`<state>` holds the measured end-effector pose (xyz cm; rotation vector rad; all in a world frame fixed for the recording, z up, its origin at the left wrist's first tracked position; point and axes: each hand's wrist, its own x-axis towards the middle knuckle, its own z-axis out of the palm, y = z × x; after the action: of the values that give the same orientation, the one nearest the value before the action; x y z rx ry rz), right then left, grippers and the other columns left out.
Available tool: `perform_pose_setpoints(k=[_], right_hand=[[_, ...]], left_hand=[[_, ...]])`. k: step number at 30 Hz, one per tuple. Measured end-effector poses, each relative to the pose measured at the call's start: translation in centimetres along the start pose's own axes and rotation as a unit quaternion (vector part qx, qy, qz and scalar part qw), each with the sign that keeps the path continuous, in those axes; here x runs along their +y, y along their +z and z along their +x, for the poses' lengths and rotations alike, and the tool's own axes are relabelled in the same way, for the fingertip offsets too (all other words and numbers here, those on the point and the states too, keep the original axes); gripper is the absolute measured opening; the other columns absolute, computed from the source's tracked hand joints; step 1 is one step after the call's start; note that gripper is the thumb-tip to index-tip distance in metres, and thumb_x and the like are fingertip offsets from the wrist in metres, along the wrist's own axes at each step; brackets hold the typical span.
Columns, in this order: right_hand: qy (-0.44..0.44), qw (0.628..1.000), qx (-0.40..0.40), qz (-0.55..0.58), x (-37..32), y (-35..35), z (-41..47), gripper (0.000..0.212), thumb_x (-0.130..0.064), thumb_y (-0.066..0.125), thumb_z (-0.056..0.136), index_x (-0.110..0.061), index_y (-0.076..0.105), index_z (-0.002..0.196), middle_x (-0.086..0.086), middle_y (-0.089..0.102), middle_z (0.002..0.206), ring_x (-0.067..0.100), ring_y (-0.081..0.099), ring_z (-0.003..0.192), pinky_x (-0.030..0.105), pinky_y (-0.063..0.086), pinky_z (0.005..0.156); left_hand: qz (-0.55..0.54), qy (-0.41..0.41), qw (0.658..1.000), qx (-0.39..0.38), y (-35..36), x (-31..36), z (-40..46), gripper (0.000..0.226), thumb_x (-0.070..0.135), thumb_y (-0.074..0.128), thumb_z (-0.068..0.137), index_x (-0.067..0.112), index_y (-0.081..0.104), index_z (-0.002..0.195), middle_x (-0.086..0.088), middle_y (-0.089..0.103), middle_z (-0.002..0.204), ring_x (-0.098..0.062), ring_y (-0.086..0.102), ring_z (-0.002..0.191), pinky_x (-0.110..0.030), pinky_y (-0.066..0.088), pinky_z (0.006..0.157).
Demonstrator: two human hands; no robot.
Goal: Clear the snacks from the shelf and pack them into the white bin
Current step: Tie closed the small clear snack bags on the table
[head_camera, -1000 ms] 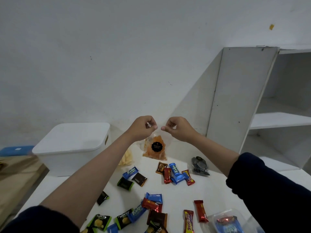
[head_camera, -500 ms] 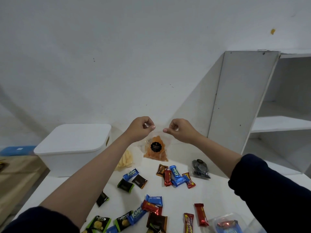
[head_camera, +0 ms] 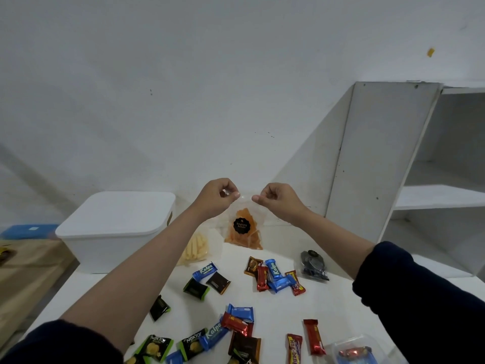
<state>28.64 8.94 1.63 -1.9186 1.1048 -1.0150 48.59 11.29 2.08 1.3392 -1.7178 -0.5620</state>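
The clear bag of orange chips with a round black label hung in the air above the back of the white table, pinched at its top corners by both hands. The left hand was curled, thumb and forefinger pinching the left corner; the right hand was likewise curled and pinching the right corner, so neither was slack or released. Risk, as a judgement: thin slippery plastic held only at two corners could slip from a pinch and drop onto the snacks below, or the top seam could pull apart if the hands drew away from each other. The white bin sat to the left with its lid on, so the bag could not go in until the lid came off, and both hands were busy. A clear bag of pale sticks lay just below-left of the held bag. Small wrapped snacks were scattered across the table: blue Kalpa bars, green Nextar packs, red bars, and a dark packet. The white shelf on the right showed nothing on its visible boards.
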Motion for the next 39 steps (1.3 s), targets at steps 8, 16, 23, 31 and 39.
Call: perform_pose_setpoints(k=[8,16,23,31,39], right_hand=[[0.062,0.993,0.026,0.096,0.2,0.0,0.1,0.027,-0.012,0.072,0.083,-0.012,0.053,0.063,0.0,0.061,0.066,-0.002,0.058,0.059,0.005,0.041,0.049],[0.077,0.987,0.056,0.132,0.7,0.1,0.0,0.032,-0.013,0.078,0.076,-0.01,0.05,0.059,0.005,0.062,0.067,0.003,0.066,0.073,0.014,0.047,0.066],[0.05,0.998,-0.026,0.006,0.4,-0.1,-0.6,0.025,-0.02,0.073,0.081,-0.012,0.053,0.069,0.008,0.065,0.075,0.003,0.051,0.049,0.01,0.037,0.045],[0.041,0.989,-0.139,-0.035,0.4,1.0,-1.0,0.01,-0.017,0.07,0.084,-0.009,0.07,0.078,0.005,0.066,0.071,0.016,0.059,0.067,0.027,0.048,0.064],[0.234,0.95,-0.1,0.178,1.9,2.6,-2.1,0.02,-0.009,0.072,0.081,-0.01,0.058,0.067,0.0,0.06,0.055,0.012,0.056,0.05,0.025,0.048,0.054]], left_hand=[[-0.118,-0.057,0.991,0.028,-0.6,-0.5,-0.6,0.012,0.013,0.071,0.082,0.007,0.063,0.075,0.001,0.067,0.077,-0.005,0.063,0.062,-0.017,0.048,0.065],[-0.168,-0.097,0.98,0.037,-1.0,-1.1,-0.7,0.018,0.01,0.073,0.079,0.007,0.06,0.067,0.0,0.066,0.065,-0.003,0.063,0.055,-0.023,0.05,0.073],[-0.139,-0.077,0.987,0.02,-0.7,-1.3,-1.0,0.018,0.008,0.069,0.083,0.009,0.058,0.069,-0.003,0.064,0.072,0.0,0.061,0.053,-0.01,0.045,0.055],[-0.091,-0.067,0.992,-0.056,0.5,-1.5,-1.6,0.011,0.008,0.075,0.077,0.007,0.065,0.074,-0.003,0.064,0.072,-0.004,0.059,0.061,-0.019,0.049,0.065],[-0.118,-0.274,0.952,-0.069,4.1,-1.2,-3.6,0.043,0.043,0.06,0.087,0.001,0.066,0.092,-0.011,0.073,0.085,-0.021,0.072,0.077,-0.033,0.059,0.074]])
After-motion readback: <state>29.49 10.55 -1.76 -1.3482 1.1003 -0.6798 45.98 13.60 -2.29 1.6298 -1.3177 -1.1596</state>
